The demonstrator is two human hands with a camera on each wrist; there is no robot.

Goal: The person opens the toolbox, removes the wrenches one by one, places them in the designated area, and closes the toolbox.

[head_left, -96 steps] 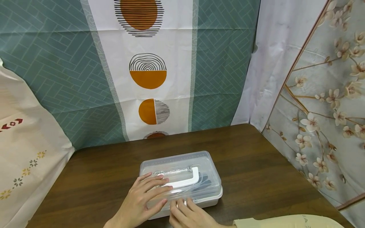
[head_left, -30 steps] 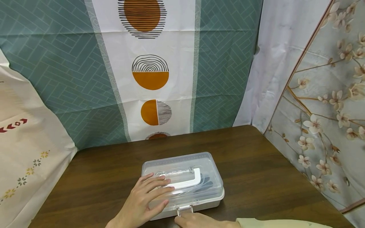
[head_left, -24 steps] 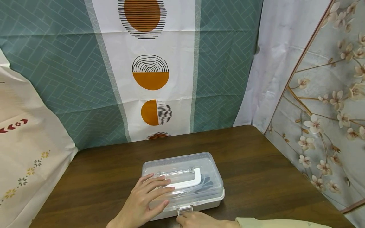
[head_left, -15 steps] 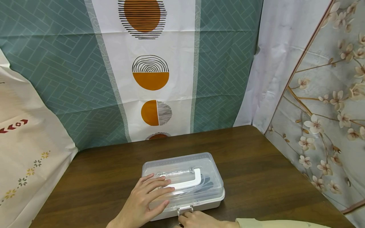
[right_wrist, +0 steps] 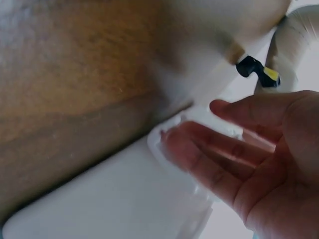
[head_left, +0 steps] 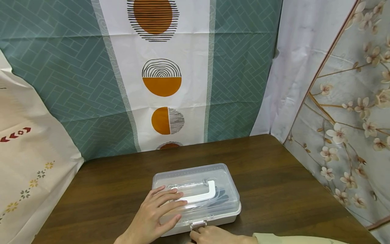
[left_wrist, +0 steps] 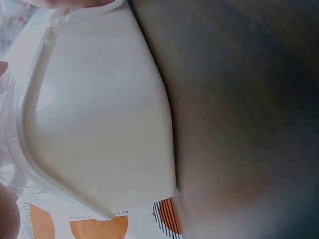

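A plastic storage box (head_left: 217,220) with a clear lid (head_left: 195,174) stands on the brown table, its white carrying handle (head_left: 210,189) folded flat on top. Through the lid, dark blue-grey shapes (head_left: 217,196) show. My left hand (head_left: 150,213) rests on the lid's left part with fingers spread over the handle's left end. At the front side, my right hand (head_left: 213,235) has its curled fingers at the white latch (head_left: 198,224). In the right wrist view, the right fingertips (right_wrist: 182,144) hook onto the latch and the thumb stands apart. The left wrist view shows the box's smooth white wall (left_wrist: 99,109).
The brown wooden table (head_left: 268,189) extends around the box on both sides and behind. A patterned green and white cloth (head_left: 237,84) hangs at its back edge. A cream cloth (head_left: 30,152) hangs at the left, a floral one (head_left: 344,142) at the right.
My right hand has moved down from the lid's front edge, and the latch now shows above its fingers. Lately its fingers shift only slightly. The left hand stays on the lid.
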